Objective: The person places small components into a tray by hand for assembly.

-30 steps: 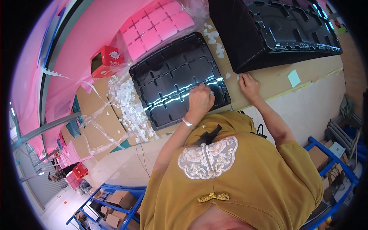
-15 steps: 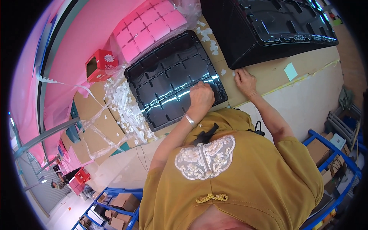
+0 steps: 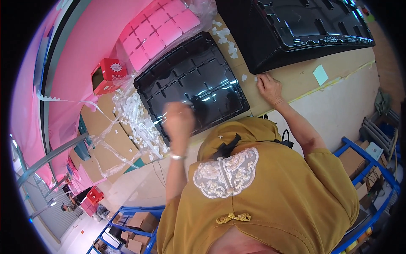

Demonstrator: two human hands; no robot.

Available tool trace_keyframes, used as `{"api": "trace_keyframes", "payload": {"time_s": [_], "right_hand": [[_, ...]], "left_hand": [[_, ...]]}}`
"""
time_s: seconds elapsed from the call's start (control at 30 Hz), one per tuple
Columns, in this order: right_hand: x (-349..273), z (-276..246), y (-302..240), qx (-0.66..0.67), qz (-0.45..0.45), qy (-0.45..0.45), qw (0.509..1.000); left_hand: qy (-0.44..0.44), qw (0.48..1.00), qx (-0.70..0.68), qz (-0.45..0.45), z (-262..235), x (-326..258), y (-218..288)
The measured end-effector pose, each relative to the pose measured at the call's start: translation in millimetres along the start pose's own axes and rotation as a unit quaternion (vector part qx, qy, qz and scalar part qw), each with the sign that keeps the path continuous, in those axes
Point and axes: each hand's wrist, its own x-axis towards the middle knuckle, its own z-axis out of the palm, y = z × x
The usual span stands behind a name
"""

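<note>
A black moulded tray [image 3: 198, 72] with several compartments lies on the brown table [image 3: 296, 78]. My left hand [image 3: 179, 122] is lifted above the tray's near edge, blurred, with its fingers closed on a thin clear film [image 3: 203, 103] that stretches over the tray. A bracelet sits on that wrist. My right hand [image 3: 268, 86] rests flat on the table just right of the tray, fingertips beside small white scraps [image 3: 249, 78]. It holds nothing.
A stack of larger black trays [image 3: 296, 25] stands at the back right. Pink foam grid [image 3: 158, 27], a red box [image 3: 108, 74] and a heap of white scraps [image 3: 137, 120] lie left. A green note [image 3: 320, 75], cardboard boxes [image 3: 110, 144] and blue racks [image 3: 363, 156] are around.
My left hand has risen off the tray's near edge and moved left, pulling clear film up. My right hand stays on the table beside the tray.
</note>
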Motion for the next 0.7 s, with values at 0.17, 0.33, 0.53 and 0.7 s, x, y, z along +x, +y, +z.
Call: {"api": "trace_keyframes", "payload": {"time_s": [0.17, 0.33, 0.53, 0.7], "right_hand": [[-3.6, -1.0, -0.9, -0.005, -0.011, -0.001, 1.000], [3.4, -4.9, -19.6, 0.104, -0.049, -0.004, 0.993], [50.4, -38.4, -134.6, 0.184, -0.092, 0.009, 0.978], [154.7, 43.0, -147.3, 0.182, 0.019, 0.054, 0.982]], "left_hand": [[0.088, 0.911, 0.116, -0.386, -101.2, -0.3, -209.8], [-0.125, 0.866, 0.382, -0.298, -95.4, -100.2, -367.2], [0.130, 0.984, 0.100, -0.068, -44.7, -1.6, -277.1], [0.147, 0.983, -0.079, -0.078, -0.7, 120.5, -224.5]]}}
